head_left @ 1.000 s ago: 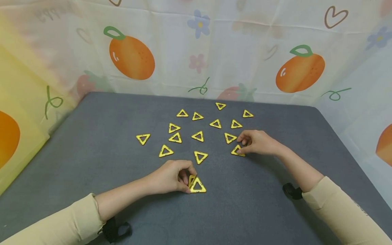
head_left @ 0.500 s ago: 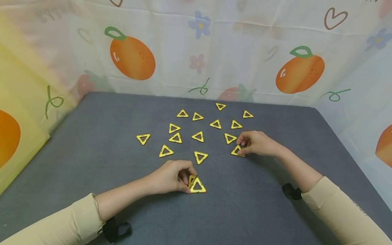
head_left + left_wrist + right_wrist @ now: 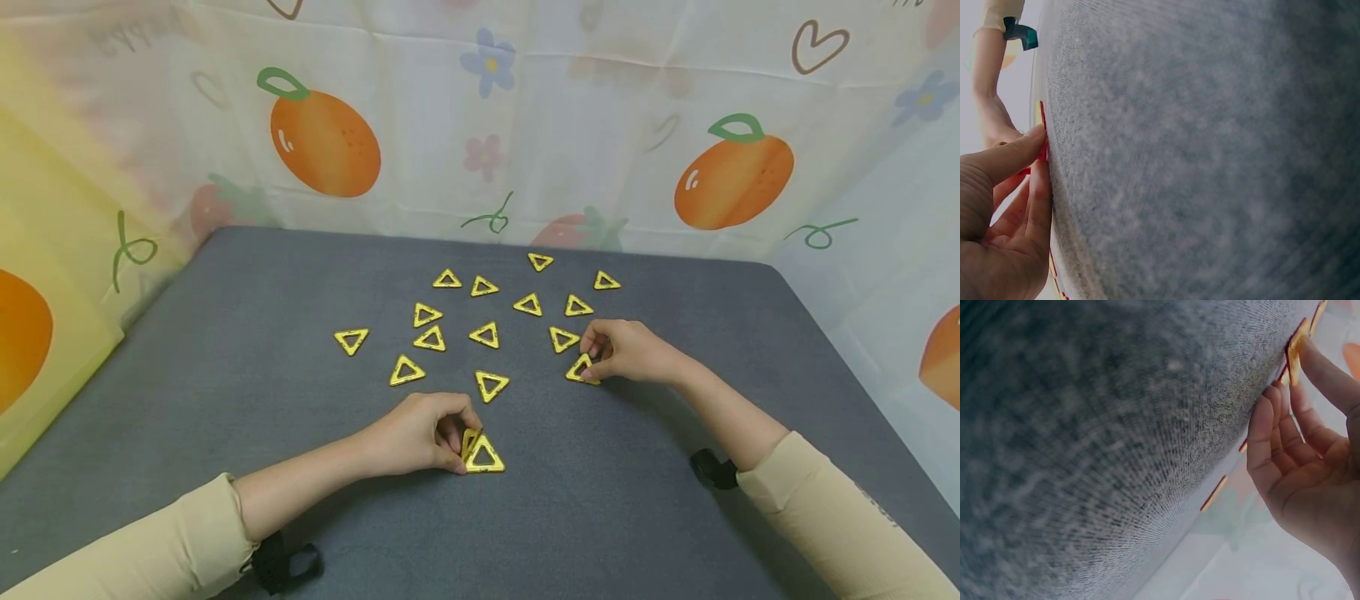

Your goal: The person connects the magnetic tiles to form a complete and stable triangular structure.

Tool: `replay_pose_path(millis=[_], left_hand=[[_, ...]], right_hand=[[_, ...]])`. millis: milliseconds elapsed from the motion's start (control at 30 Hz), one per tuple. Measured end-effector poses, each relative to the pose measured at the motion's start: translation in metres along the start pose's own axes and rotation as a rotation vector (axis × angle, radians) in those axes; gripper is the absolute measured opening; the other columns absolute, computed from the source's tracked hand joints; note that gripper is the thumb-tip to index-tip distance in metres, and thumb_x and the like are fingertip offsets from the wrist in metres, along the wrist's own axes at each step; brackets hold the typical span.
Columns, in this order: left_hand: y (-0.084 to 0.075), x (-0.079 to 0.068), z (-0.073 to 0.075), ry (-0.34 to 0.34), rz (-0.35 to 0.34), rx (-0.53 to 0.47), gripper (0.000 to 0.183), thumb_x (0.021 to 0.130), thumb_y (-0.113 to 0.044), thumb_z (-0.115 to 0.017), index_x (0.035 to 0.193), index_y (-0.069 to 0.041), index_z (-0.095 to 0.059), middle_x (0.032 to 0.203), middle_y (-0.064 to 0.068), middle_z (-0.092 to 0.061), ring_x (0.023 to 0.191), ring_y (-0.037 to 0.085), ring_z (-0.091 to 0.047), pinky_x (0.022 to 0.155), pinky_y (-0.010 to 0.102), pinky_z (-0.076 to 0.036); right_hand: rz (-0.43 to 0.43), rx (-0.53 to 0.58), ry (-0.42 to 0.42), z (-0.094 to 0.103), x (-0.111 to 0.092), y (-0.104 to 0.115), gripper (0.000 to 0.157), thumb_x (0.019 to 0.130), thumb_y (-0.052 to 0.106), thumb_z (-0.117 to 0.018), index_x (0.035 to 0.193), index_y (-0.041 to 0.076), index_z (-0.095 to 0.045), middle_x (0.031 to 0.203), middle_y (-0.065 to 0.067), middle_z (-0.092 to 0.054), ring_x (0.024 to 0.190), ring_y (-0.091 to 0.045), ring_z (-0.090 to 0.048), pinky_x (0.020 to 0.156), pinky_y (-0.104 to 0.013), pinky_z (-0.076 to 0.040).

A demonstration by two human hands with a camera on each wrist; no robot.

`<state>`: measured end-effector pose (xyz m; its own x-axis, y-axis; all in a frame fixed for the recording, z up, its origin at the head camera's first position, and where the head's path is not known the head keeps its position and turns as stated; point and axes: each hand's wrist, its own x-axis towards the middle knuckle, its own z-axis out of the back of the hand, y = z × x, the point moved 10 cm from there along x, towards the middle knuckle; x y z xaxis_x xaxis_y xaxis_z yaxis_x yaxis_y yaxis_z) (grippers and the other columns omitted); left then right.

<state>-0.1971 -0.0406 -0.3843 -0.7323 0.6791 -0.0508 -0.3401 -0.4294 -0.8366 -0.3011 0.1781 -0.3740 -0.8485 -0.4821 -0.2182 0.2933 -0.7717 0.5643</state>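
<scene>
Yellow triangular magnetic tiles with open centres lie about the table. Near the front middle, my left hand (image 3: 416,433) pinches a tilted tile (image 3: 469,443), which stands against another tile (image 3: 485,468). The left wrist view shows thumb and fingers at a thin red-edged tile (image 3: 1043,119), mostly hidden behind them. Farther back on the right, my right hand (image 3: 637,352) grips a tile (image 3: 574,373) by its near right corner. In the right wrist view, the thumb and a finger hold this yellow tile (image 3: 1295,356) from either side.
Several more triangles are scattered across the middle and back, such as a tile (image 3: 491,375) beyond my left hand and a tile (image 3: 564,331) beside my right fingers. A dark grey cloth (image 3: 570,525) covers the table. A printed curtain (image 3: 420,150) hangs behind its far edge.
</scene>
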Motion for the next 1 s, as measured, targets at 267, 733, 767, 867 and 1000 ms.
replay_pose_path(millis=[267, 733, 767, 867, 1000], left_hand=[[0.001, 0.0, 0.0, 0.004, 0.015, -0.005, 0.038, 0.073, -0.004, -0.085, 0.105, -0.011, -0.067, 0.088, 0.003, -0.067, 0.073, 0.001, -0.063, 0.067, 0.02, -0.058], [0.0, 0.001, 0.001, -0.002, 0.023, -0.004, 0.039, 0.072, -0.004, -0.086, 0.104, -0.012, -0.067, 0.087, 0.002, -0.067, 0.073, 0.002, -0.063, 0.067, 0.02, -0.058], [0.0, 0.001, 0.001, -0.001, 0.023, -0.005, 0.039, 0.072, -0.004, -0.086, 0.104, -0.012, -0.067, 0.088, 0.002, -0.067, 0.072, 0.002, -0.063, 0.067, 0.02, -0.058], [0.001, 0.001, 0.001, 0.002, 0.024, -0.009, 0.038, 0.072, -0.004, -0.086, 0.104, -0.012, -0.067, 0.087, 0.002, -0.067, 0.072, 0.002, -0.063, 0.067, 0.021, -0.058], [0.001, 0.001, 0.0, 0.005, 0.025, -0.009, 0.038, 0.072, -0.004, -0.086, 0.105, -0.012, -0.067, 0.087, 0.002, -0.067, 0.072, 0.002, -0.063, 0.067, 0.02, -0.058]], right_hand=[[0.0, -0.003, -0.012, 0.001, 0.0, 0.001, 0.032, 0.08, 0.018, -0.083, 0.099, 0.009, -0.059, 0.088, -0.004, -0.064, 0.078, -0.016, -0.059, 0.066, -0.03, -0.049], [0.032, 0.086, 0.041, -0.004, -0.001, 0.01, 0.019, 0.092, 0.012, -0.069, 0.108, 0.008, -0.06, 0.088, -0.008, -0.07, 0.074, -0.016, -0.067, 0.069, -0.032, -0.056], [0.038, 0.092, 0.045, -0.004, -0.002, 0.013, 0.017, 0.093, 0.012, -0.068, 0.108, 0.009, -0.061, 0.088, -0.008, -0.07, 0.075, -0.016, -0.067, 0.07, -0.032, -0.057], [0.051, 0.128, 0.061, -0.007, -0.003, 0.02, 0.015, 0.095, 0.011, -0.065, 0.109, 0.008, -0.062, 0.091, -0.009, -0.071, 0.078, -0.016, -0.068, 0.072, -0.032, -0.059], [0.077, 0.171, 0.073, -0.011, -0.005, 0.031, 0.014, 0.095, 0.01, -0.064, 0.109, 0.008, -0.065, 0.092, -0.009, -0.072, 0.08, -0.017, -0.068, 0.074, -0.032, -0.06]])
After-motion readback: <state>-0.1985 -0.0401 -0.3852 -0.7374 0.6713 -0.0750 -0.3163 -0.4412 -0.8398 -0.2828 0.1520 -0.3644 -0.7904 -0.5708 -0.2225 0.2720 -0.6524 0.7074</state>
